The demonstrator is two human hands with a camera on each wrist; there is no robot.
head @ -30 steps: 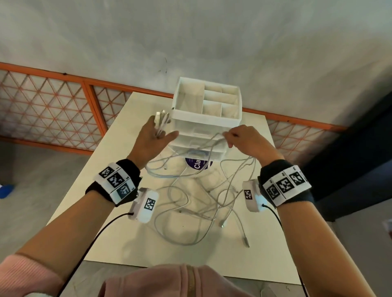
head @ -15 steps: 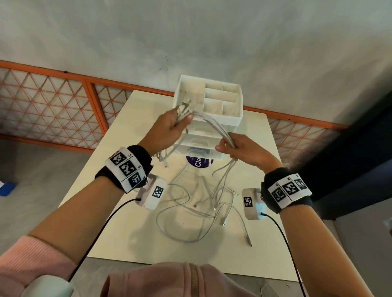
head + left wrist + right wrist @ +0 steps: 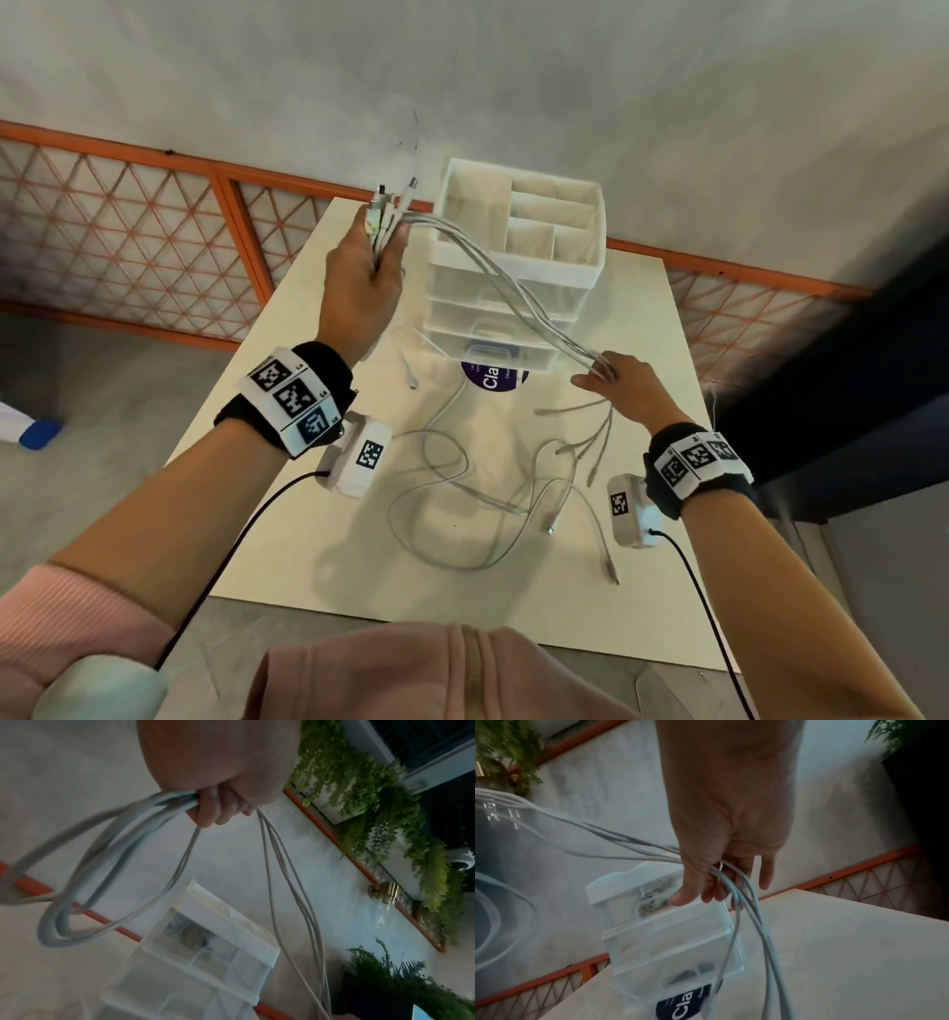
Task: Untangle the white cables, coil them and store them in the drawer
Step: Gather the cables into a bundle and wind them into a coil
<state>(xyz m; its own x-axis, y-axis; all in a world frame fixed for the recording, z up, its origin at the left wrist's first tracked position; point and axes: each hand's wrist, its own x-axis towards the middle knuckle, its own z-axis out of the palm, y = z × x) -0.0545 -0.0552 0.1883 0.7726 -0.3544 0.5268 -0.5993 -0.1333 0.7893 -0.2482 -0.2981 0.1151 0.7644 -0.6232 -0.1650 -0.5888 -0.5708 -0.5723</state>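
Observation:
My left hand [image 3: 372, 262] is raised to the left of the white drawer unit [image 3: 513, 288] and grips a bundle of white cables [image 3: 518, 293] near their ends, plugs sticking up above the fist. In the left wrist view the fingers [image 3: 218, 809] curl round the bundle, and a loop [image 3: 85, 882] hangs below. The strands stretch across the unit's front down to my right hand [image 3: 608, 372], low at the unit's right. There the cables [image 3: 752, 914] pass between thumb and fingers [image 3: 706, 888]. Loose ends trail onto the table [image 3: 287, 524], where another cable [image 3: 441, 514] lies looped.
The drawer unit [image 3: 670, 939] has an open compartment tray on top and a purple label [image 3: 493, 379] at its base. An orange lattice railing [image 3: 154, 246] and a grey wall stand behind the table. A blue object [image 3: 38, 432] lies on the floor at left.
My left hand has lifted the cable ends up and to the left. My right hand has slid down along the strands towards the right, drawing them straighter and pulling cable off the table.

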